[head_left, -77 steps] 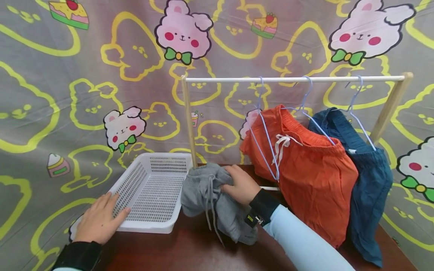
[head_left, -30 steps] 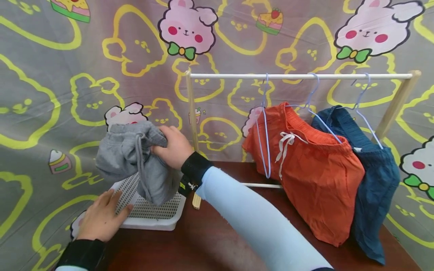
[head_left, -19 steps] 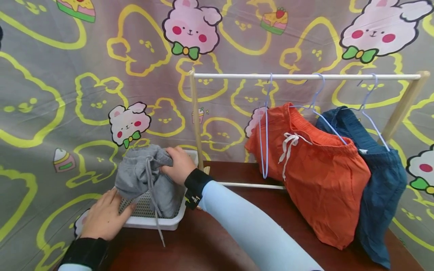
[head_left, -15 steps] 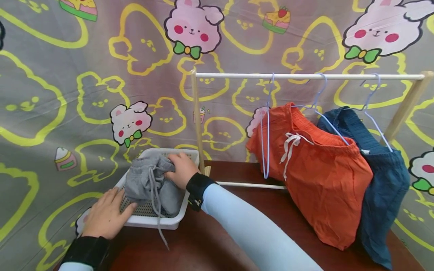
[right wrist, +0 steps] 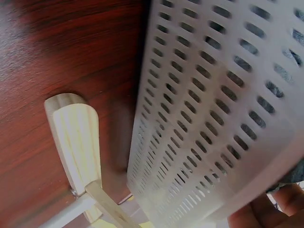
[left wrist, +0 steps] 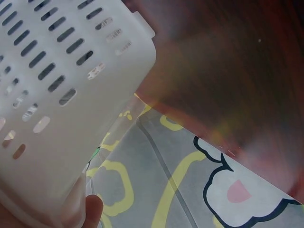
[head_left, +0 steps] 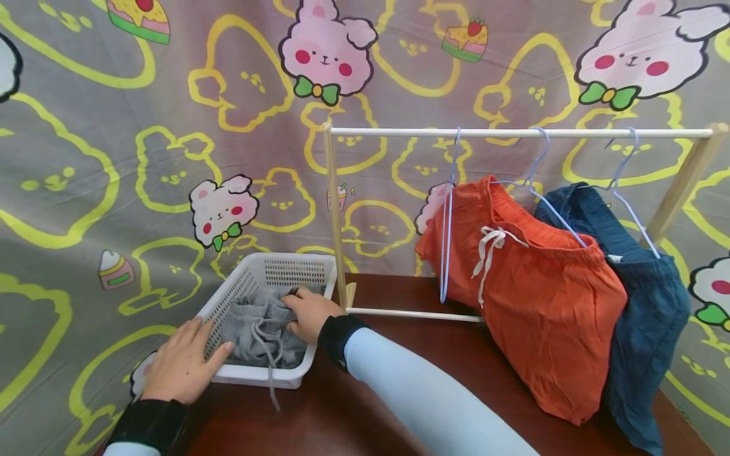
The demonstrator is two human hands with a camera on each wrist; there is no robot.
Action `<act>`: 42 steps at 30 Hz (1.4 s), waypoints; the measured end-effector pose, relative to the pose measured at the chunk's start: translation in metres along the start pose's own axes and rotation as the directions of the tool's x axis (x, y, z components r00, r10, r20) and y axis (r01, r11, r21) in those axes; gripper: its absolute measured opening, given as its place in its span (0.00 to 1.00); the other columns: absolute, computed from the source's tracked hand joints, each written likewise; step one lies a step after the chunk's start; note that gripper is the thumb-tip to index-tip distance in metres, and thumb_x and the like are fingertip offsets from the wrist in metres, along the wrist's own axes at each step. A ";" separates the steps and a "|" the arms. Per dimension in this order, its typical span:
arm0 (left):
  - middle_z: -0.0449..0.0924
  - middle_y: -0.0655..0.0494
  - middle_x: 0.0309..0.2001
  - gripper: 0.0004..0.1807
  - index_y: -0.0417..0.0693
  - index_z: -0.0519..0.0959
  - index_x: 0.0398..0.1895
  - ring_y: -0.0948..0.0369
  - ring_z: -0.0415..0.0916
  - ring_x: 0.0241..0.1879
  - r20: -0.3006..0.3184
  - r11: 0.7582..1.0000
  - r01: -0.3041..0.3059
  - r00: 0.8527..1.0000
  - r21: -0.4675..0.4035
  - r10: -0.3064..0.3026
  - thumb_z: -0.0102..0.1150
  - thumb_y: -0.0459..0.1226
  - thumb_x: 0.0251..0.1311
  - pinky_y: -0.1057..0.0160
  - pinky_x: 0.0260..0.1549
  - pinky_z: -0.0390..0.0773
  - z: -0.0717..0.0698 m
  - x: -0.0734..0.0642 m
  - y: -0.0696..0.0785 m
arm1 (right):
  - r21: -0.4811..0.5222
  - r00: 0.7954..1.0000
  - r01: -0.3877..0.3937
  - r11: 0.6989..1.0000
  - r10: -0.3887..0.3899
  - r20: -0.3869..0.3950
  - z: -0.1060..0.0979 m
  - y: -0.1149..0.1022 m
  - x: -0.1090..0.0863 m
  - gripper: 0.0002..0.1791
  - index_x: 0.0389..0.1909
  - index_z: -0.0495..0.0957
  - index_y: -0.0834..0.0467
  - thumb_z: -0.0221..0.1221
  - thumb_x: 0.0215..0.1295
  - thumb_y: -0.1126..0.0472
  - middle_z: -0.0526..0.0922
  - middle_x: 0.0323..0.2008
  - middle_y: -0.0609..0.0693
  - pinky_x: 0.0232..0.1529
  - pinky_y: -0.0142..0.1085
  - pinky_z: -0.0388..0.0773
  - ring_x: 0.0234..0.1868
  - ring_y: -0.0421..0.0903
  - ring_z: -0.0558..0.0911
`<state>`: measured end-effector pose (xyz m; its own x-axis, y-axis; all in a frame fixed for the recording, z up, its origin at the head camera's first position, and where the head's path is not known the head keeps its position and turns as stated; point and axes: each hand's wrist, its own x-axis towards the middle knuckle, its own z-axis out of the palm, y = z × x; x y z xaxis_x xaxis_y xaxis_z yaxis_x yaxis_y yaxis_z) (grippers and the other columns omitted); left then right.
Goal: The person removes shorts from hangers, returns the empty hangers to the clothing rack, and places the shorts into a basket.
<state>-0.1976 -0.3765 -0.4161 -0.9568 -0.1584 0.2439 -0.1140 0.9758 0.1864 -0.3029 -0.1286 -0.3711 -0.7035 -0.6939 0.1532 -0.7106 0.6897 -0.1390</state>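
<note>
A pair of grey drawstring shorts lies bunched in the white perforated basket, one end of its drawstring hanging over the front rim. My right hand reaches over the basket's right side and holds the shorts by the waistband. In the right wrist view, the right hand's curled fingers show at the basket rim. My left hand rests with extended fingers on the basket's left rim near the front corner. A fingertip of the left hand appears beside that rim in the left wrist view.
Right of the basket stands a rack with a white rail and wooden posts, one foot close to the basket. Orange shorts and blue shorts hang there, beside a bare lilac hanger. A patterned cloth hangs behind the reddish-brown table.
My right hand has carried the grey shorts left from beside the rack over the basket, then lowered them into it. The left hand has stayed at the basket's left rim.
</note>
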 end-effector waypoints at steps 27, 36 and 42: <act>0.55 0.21 0.69 0.54 0.25 0.63 0.70 0.27 0.51 0.68 0.017 1.000 -0.022 1.000 0.013 0.022 0.35 0.71 0.69 0.27 0.63 0.52 0.004 0.003 0.003 | 0.020 0.993 0.047 0.999 -0.044 -0.114 -0.011 0.040 -0.045 0.27 0.73 0.69 0.42 0.55 0.76 0.46 0.72 0.69 0.48 0.65 0.43 0.70 0.69 0.49 0.70; 0.52 0.19 0.69 0.57 0.25 0.60 0.71 0.26 0.49 0.69 0.063 1.000 -0.020 0.998 0.011 0.019 0.32 0.72 0.68 0.26 0.63 0.51 0.000 0.003 -0.003 | 0.033 0.984 0.014 0.999 -0.008 -0.178 -0.013 0.067 -0.081 0.27 0.70 0.73 0.45 0.59 0.73 0.47 0.75 0.66 0.51 0.66 0.47 0.70 0.67 0.53 0.72; 0.51 0.18 0.69 0.59 0.25 0.59 0.72 0.25 0.48 0.68 0.075 1.000 -0.018 0.997 0.008 0.017 0.33 0.74 0.65 0.25 0.62 0.48 -0.005 0.003 -0.006 | 0.057 0.976 -0.023 0.998 0.035 -0.216 -0.014 0.088 -0.105 0.27 0.70 0.74 0.47 0.60 0.71 0.47 0.74 0.67 0.52 0.67 0.49 0.68 0.68 0.53 0.71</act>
<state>-0.1990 -0.3837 -0.4121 -0.9761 -0.1295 0.1746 -0.0988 0.9797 0.1742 -0.2915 0.0081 -0.3855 -0.7095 -0.6080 0.3563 -0.6932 0.6930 -0.1979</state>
